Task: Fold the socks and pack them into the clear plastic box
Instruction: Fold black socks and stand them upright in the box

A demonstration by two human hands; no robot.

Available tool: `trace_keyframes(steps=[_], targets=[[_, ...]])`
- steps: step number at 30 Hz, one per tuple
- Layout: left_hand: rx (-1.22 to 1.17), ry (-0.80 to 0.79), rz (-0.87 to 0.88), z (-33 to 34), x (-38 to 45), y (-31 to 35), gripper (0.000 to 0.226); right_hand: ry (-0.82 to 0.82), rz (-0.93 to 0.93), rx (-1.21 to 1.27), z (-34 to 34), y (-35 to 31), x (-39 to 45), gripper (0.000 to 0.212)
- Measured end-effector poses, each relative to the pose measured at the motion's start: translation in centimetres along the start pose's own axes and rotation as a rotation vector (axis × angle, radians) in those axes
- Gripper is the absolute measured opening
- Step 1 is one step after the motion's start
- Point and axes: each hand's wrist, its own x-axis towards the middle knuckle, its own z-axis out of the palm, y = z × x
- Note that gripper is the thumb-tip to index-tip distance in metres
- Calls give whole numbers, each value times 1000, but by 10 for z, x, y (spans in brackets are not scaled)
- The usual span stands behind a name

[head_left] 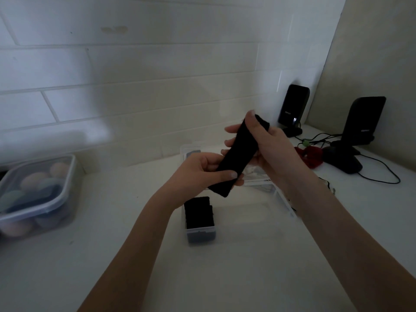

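Note:
A black sock [234,158] is stretched out in the air above the table, slanting from upper right to lower left. My right hand [267,145] grips its upper end, thumb on top. My left hand [202,172] pinches its lower end. Below the hands stands the clear plastic box [258,212], open, with folded black socks [199,213] packed upright at its left end. The rest of the box looks bare. Part of the box's far side is hidden behind my hands.
A lidded clear container [38,194] of pastel rounded items sits at the left. Two black speakers [292,109] [362,122], a dark mouse [344,163], cables and a red item [310,156] crowd the right rear corner. A tiled wall stands close behind.

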Motion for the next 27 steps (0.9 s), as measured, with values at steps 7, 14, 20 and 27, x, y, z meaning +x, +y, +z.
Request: trace_keyframes(steps=[7, 14, 20, 27], targets=[[-86, 189, 139, -9, 3, 3, 17, -238, -144, -78, -7, -9, 1, 35], [287, 451, 261, -10, 8, -3, 27, -258, -244, -292, -1, -9, -4, 20], [239, 771, 208, -13, 7, -5, 28, -366, -296, -304, 7, -9, -8, 16], [-529, 470, -44, -14, 9, 11, 34, -455, -279, -367, 9, -2, -8, 19]])
